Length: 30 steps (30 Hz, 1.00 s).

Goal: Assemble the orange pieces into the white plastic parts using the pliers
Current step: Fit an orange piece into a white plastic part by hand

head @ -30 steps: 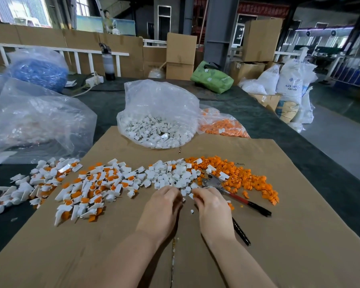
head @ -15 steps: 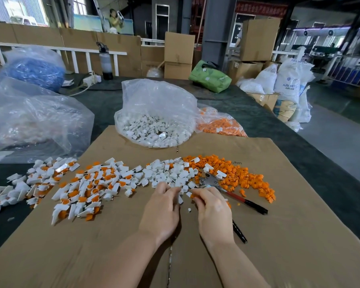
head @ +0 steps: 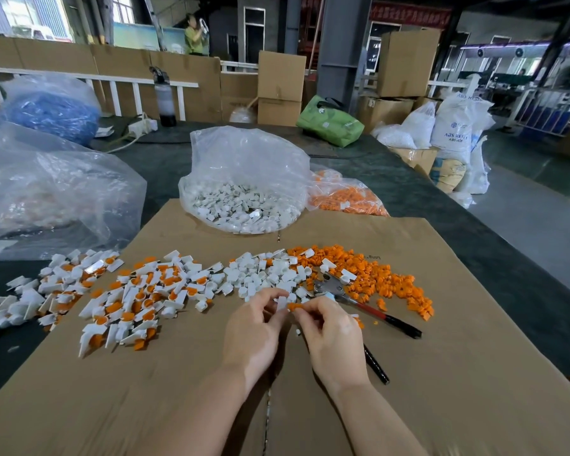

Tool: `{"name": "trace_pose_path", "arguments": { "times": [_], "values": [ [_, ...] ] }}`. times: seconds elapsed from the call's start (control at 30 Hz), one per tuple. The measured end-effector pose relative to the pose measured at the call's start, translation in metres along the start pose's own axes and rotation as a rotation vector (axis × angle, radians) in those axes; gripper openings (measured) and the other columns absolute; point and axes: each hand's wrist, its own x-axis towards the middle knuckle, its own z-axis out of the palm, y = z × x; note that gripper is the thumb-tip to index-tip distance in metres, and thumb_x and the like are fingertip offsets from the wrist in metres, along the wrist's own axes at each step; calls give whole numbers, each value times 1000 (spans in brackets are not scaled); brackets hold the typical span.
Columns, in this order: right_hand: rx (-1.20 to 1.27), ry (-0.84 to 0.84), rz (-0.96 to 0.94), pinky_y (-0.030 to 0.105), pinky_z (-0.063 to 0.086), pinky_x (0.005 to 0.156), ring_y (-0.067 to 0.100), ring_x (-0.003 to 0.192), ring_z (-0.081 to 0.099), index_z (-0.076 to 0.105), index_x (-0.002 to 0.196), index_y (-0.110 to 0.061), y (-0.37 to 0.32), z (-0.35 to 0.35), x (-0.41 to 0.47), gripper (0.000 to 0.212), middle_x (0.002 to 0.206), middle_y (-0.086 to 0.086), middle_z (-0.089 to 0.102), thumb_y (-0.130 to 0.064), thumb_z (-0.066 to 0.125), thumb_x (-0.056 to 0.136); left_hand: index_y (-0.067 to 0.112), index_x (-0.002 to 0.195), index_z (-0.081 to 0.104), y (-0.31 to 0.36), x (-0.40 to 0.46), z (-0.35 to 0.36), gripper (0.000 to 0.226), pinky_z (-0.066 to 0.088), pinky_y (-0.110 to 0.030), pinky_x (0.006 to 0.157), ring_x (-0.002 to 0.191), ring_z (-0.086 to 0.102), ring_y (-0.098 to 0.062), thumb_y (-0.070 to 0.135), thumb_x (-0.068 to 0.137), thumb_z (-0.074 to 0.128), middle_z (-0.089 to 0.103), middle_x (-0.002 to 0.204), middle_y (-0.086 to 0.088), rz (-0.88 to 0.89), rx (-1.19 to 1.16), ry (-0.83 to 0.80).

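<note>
My left hand point(head: 255, 327) pinches a small white plastic part point(head: 281, 303) just above the cardboard sheet point(head: 441, 390). My right hand point(head: 329, 334) pinches an orange piece point(head: 295, 306) right against that white part. The pliers point(head: 362, 302) lie on the cardboard to the right of my hands, jaws toward the piles, red and black handles spread; one handle is partly hidden under my right hand. Loose white parts point(head: 267, 274) are heaped just beyond my fingers. Loose orange pieces point(head: 375, 274) spread to the right. Assembled white-and-orange parts point(head: 139, 297) lie to the left.
A clear bag of white parts point(head: 244, 192) sits at the cardboard's far edge, with a bag of orange pieces point(head: 346, 195) beside it. A large clear bag point(head: 46, 189) and a blue-filled bag point(head: 50, 110) stand at the left. Boxes and sacks line the far side.
Both hands have lifted off the piles and come together. The left now holds a white part and the right holds an orange piece against it.
</note>
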Motion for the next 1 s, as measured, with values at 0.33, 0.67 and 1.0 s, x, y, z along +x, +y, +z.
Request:
{"name": "trace_pose_path", "arguments": {
  "times": [0.33, 0.67, 1.0],
  "values": [
    [-119, -13, -18, 24, 34, 55, 10, 60, 42, 50, 70, -16, 2, 3, 0, 23, 64, -9, 47, -24, 62, 89, 40, 85, 56, 0, -5, 0, 25, 39, -4, 62, 73, 58, -1, 17, 87, 64, 62, 76, 11, 9, -46, -29],
    [-70, -48, -36, 22, 35, 58, 12, 65, 48, 60, 74, -11, 4, 2, 1, 17, 66, -9, 51, -20, 65, 87, 27, 88, 63, 0, -5, -1, 10, 40, -7, 63, 74, 58, -1, 17, 89, 62, 64, 78, 10, 20, -67, -53],
    [21, 33, -107, 17, 46, 66, 3, 74, 52, 66, 94, -16, 0, 0, -2, 17, 84, -8, 55, -12, 73, 79, 20, 99, 64, 2, -3, -5, 13, 41, -14, 63, 76, 59, -15, 11, 91, 57, 64, 81, -10, -21, -154, -64]
  ]
}}
